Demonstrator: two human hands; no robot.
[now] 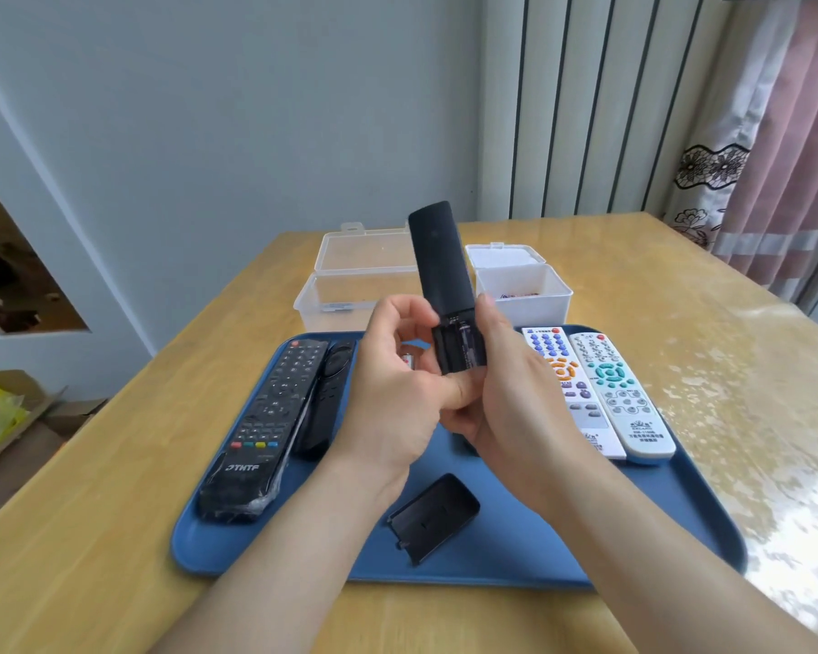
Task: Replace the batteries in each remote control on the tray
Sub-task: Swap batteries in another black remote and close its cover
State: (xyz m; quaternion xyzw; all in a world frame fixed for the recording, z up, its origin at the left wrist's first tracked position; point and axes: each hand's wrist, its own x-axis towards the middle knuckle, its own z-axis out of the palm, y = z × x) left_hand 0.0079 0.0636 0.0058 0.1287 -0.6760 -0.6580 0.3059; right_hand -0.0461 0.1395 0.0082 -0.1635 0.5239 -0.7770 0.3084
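Hands: left hand point(393, 394) and right hand point(506, 394), fingers curled round black remote point(440, 257), bay open, above blue tray point(633, 535) | around: battery cover point(433, 514), black remotes point(265, 417), white remotes point(605, 394), clear boxes point(350, 285) | surface: wooden counter point(114, 464), curtain point(775, 134)

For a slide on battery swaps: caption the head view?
Left hand and right hand hold a black remote, battery bay open, over the blue tray where its cover lies.
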